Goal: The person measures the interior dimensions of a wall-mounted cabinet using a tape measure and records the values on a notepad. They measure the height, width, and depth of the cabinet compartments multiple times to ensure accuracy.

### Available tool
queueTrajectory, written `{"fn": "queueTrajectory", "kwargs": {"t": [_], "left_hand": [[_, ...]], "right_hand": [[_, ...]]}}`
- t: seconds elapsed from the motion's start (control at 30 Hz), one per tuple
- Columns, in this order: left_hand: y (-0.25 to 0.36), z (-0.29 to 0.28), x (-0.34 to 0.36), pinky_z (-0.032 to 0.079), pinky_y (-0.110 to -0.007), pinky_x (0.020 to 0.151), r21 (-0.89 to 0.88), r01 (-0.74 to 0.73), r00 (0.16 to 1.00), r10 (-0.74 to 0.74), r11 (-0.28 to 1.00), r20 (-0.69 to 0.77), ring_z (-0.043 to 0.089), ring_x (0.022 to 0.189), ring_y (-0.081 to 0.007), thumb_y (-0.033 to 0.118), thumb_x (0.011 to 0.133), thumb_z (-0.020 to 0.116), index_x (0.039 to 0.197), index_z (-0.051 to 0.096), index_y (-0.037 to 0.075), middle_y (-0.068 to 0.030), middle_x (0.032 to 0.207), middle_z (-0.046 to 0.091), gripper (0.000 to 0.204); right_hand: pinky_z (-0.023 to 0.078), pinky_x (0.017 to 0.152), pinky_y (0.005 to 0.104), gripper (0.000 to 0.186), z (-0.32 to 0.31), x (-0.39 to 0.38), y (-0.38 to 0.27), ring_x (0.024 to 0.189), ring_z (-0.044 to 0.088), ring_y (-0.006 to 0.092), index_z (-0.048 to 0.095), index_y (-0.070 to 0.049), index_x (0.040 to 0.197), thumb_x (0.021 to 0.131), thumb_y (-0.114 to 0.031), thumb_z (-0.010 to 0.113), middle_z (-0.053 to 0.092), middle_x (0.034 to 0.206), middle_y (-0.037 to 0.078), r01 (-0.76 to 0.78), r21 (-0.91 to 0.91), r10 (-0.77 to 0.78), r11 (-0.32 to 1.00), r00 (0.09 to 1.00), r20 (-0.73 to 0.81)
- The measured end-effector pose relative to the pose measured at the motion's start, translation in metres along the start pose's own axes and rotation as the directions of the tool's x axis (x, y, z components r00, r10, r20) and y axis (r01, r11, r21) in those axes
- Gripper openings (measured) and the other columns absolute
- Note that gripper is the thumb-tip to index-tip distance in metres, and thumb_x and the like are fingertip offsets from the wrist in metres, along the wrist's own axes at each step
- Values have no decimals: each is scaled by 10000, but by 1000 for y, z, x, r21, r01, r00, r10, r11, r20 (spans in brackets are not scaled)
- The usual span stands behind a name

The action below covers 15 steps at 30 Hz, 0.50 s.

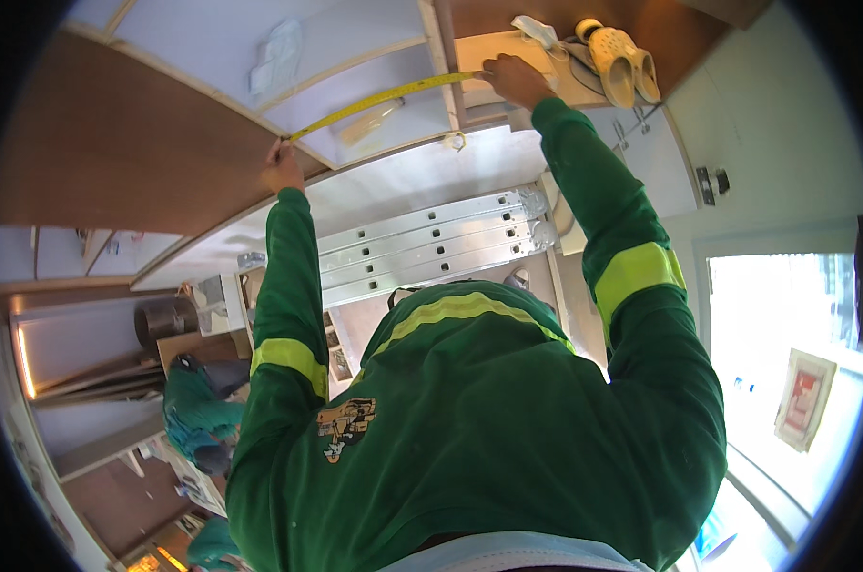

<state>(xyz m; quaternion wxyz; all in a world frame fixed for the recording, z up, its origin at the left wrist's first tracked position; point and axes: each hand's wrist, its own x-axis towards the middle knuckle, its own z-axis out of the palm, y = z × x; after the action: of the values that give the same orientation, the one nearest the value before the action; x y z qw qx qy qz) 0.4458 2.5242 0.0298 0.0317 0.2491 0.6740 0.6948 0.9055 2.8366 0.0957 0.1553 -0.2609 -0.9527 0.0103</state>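
Note:
A yellow tape measure [384, 97] is stretched between my two hands across a wooden-framed compartment [405, 69], bowing slightly. Its left end is pinched in my left hand [282, 172], beside the edge of a brown panel [136, 133]. My right hand [519, 81] is closed on the right end, close to an upright divider of the frame. The tape's case cannot be made out. Inside the compartment, beneath the tape, lies a pale flat piece [369, 124]. Pale yellow clogs [620, 67] rest on a board to the right of my right hand.
Below my arms lies a silvery ladder-like metal piece [422, 243] with several square holes. At the lower left is a person in green [198, 415], near a dark cylindrical container [160, 322]. A bright window [774, 334] is at the right. Clear plastic packaging [277, 57] lies in the far compartment.

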Motion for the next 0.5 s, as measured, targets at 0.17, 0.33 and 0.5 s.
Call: {"fn": "queueTrajectory", "kwargs": {"t": [0.17, 0.33, 0.5], "left_hand": [[5, -25, -6, 574, -265, 829, 240, -108, 994, 107, 965, 20, 711, 910, -145, 77, 974, 706, 1222, 725, -73, -102, 1002, 765, 290], [36, 4, -17, 590, -278, 918, -65, 69, 997, -67, 996, 30, 719, 979, -168, 48, 991, 694, 1213, 712, -65, -127, 1070, 755, 250], [34, 3, -43, 577, -313, 991, -314, 163, 983, -179, 935, -24, 679, 1139, -178, 127, 1028, 680, 1325, 635, -27, -142, 1215, 709, 337]], "right_hand": [[537, 918, 526, 372, -44, -2, -37, 1015, 682, 423, 729, -65, 1109, 1062, -393, 560, 701, 1044, 228, -201, 96, 190, 975, 975, 112], [529, 933, 516, 363, -68, -22, -26, 1016, 681, 421, 733, -67, 1116, 1062, -382, 562, 696, 1056, 232, -272, 131, 257, 953, 959, 120], [516, 958, 507, 347, -78, -40, -34, 1060, 665, 425, 725, -76, 1179, 1063, -361, 565, 682, 1102, 246, -249, 229, 212, 941, 961, 177]]}}
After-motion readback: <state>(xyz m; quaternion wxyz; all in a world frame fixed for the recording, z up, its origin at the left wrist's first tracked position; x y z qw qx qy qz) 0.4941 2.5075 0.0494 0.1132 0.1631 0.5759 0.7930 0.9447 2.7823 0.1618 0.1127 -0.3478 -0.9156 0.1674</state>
